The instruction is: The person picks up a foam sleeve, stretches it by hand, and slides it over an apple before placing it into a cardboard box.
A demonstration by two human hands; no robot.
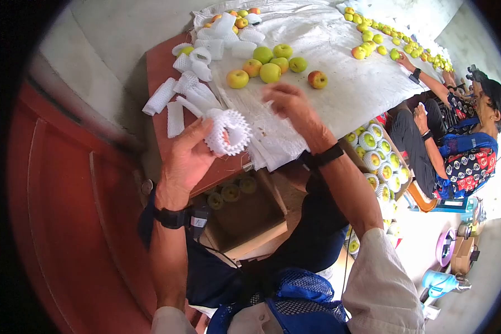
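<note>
Left hand (186, 161) grips the foam net sleeve (228, 131) at table edge; right hand (292, 106), fingers loosely curled, empty, hovers near the apples (270, 72). We'd stretch the sleeve mouth wide before seating fruit

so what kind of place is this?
Likely a fruit packing station: loose apples on a cloth-covered table, foam net sleeves piled beside them, and a box of sleeved apples by a seated co-worker.
</note>
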